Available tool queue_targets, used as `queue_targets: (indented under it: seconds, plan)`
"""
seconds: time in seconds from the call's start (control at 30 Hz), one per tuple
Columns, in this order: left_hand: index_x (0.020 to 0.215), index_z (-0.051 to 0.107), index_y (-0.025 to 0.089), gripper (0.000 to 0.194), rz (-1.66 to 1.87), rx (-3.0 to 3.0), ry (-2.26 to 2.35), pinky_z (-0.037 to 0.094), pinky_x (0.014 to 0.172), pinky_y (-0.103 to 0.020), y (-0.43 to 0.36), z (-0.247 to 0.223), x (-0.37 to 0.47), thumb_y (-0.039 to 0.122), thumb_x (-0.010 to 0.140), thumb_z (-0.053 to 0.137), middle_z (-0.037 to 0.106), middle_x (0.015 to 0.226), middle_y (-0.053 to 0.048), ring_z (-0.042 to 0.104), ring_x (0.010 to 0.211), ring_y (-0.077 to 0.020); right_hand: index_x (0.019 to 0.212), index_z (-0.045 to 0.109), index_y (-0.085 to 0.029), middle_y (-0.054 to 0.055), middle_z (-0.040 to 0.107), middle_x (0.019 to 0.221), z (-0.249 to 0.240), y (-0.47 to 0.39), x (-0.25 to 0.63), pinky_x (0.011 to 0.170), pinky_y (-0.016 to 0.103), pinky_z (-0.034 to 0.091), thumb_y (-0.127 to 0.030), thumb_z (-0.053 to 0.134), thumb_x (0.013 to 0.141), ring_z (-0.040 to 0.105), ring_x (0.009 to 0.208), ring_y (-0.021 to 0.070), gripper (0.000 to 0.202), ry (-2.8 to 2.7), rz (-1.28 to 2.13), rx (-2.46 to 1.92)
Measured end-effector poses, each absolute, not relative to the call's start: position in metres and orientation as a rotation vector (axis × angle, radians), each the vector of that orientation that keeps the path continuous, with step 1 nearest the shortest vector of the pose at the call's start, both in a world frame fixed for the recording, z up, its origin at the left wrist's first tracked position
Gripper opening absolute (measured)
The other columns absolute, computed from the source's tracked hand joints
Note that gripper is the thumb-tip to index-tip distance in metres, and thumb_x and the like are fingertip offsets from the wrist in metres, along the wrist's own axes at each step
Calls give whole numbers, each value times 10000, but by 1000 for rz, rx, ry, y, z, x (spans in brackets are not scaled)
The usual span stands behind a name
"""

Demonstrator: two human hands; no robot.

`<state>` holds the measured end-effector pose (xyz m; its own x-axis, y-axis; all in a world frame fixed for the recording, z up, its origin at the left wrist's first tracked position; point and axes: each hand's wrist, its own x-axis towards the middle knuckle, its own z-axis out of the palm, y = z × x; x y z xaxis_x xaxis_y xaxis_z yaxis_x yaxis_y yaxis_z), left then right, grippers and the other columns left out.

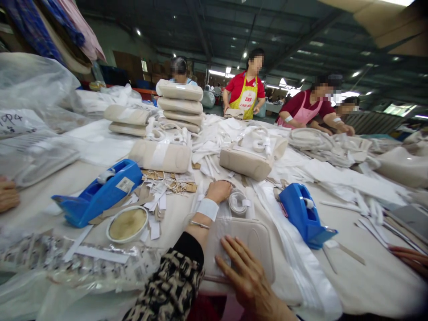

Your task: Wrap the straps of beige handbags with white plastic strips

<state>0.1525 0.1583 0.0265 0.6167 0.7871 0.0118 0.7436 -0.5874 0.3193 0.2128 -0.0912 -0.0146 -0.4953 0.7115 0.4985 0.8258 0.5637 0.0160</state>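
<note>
A flat beige handbag (257,236) lies on the cloth-covered table directly before me, with what looks like clear plastic around its far part. My right hand (245,269) rests flat on its front panel, fingers stretched forward. Beyond the bag's top edge, my left hand (219,191) reaches out with its fingers curled. Their tips are hidden, so what they grip cannot be made out. Close beside that hand sits a coiled strap (238,203) wrapped in white. A pale band circles my left wrist, above a metal bracelet.
Blue tape dispensers stand at left (100,191) and right (302,214). A round tin (128,224) sits near loose tags (158,196). Beige bags (180,104) are stacked farther back. Plastic sleeves (294,249) lie at right. Other people's hands show at both edges; co-workers stand across the table.
</note>
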Motion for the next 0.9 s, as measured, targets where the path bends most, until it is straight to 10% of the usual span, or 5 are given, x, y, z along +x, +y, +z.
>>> queue_targets:
  seconds: [0.6,0.9]
  plan:
    - [930,736,192,202,707,2531,746,493,925,-252,79,51,95,203,907,536,740,1017,-32,660,980,-152,1241,593,-199,155,527,1400,-24,-91,218,1041,516,463,-27,433,814,383,1380,270,487,-2264,-317,-1250]
    - [1375,482,172,474,533,2830,244,339,1167,-423,34,3,34,81,914,425,461,1475,-101,390,1388,-191,1218,614,-195,127,553,1378,-13,-100,217,1111,492,397,-106,514,867,446,1335,242,376,-2221,-96,-1296]
